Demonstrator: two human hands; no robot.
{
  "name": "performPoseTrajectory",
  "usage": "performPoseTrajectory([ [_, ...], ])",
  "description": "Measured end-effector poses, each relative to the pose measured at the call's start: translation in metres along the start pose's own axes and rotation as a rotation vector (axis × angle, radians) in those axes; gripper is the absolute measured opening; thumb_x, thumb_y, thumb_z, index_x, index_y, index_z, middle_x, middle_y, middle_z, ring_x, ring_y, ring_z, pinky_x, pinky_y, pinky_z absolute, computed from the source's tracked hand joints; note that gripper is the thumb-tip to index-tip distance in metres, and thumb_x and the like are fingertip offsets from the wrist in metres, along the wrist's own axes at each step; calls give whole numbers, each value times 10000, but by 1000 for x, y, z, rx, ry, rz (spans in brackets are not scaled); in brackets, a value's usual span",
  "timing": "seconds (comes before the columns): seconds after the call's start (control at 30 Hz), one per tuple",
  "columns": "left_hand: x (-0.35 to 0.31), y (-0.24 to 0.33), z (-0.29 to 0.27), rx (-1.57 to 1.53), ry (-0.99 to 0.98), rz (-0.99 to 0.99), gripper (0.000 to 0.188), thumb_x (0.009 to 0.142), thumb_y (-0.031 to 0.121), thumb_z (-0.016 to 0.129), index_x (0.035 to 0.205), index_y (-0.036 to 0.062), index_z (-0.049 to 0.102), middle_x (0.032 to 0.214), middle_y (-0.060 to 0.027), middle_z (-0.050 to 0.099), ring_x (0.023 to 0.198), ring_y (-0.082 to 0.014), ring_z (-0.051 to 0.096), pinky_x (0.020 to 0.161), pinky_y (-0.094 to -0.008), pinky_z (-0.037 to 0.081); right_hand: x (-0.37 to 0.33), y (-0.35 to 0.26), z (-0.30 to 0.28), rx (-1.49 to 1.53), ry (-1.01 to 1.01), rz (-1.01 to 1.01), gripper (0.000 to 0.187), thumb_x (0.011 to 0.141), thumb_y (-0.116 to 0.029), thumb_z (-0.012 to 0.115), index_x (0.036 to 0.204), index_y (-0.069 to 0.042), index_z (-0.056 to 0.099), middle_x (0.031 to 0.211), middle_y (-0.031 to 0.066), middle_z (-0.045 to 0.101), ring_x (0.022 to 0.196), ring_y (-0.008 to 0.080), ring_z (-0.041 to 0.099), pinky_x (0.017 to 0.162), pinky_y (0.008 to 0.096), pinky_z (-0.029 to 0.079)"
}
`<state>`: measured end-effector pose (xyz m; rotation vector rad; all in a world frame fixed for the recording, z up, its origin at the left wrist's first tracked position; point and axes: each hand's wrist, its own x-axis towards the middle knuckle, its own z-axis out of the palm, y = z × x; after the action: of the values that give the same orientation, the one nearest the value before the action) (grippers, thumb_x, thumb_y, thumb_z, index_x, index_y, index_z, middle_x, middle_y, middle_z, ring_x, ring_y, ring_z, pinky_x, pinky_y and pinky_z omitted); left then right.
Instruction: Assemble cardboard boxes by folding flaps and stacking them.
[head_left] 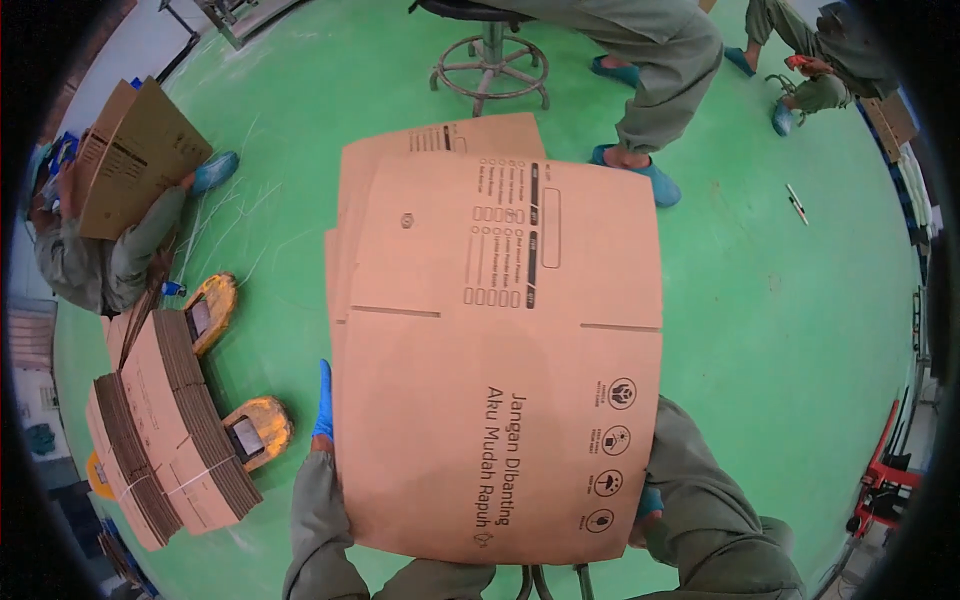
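Note:
A stack of flattened brown cardboard boxes (430,400) lies over my lap, its top sheet printed with black text, checkboxes and round handling symbols. Slots are cut into the top sheet's left and right edges. Behind it, the lower sheets are fanned out slightly at the left and far side. My left hand (325,400), in a blue glove, is at the left edge of the flattened boxes and appears to grip them. Only a narrow strip of it shows; the cardboard covers the rest. My right hand does not show.
Strapped bundles of flat cartons (180,430) rest on a yellow-ended pallet jack (262,430) at left. Beyond them, a seated person holds an open carton (145,160). A wheeled stool (490,70) and other people's legs are ahead. Two pens (797,204) lie on the green floor.

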<state>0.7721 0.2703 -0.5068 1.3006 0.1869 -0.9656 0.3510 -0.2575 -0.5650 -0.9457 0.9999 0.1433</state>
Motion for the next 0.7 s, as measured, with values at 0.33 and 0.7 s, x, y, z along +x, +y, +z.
performPoseTrajectory([
  [0.33, 38, -52, 64, 16, -158, -149, 508, 999, 409, 347, 1381, 80, 403, 1256, -61, 540, 1100, -173, 540, 917, -295, 463, -74, -4, -59, 46, 153, -31, 726, 889, -663, 385, 1343, -101, 448, 1261, 125, 561, 1042, 229, 586, 824, 431, 494],
  [0.7, 56, -149, 70, -26, -127, -361, 499, 998, 403, 347, 1372, 79, 414, 1248, -67, 546, 1091, -179, 544, 911, -299, 464, -68, -7, -74, 24, 191, 93, 739, 884, -674, 379, 1345, -100, 446, 1263, 124, 560, 1044, 231, 585, 825, 437, 490],
])
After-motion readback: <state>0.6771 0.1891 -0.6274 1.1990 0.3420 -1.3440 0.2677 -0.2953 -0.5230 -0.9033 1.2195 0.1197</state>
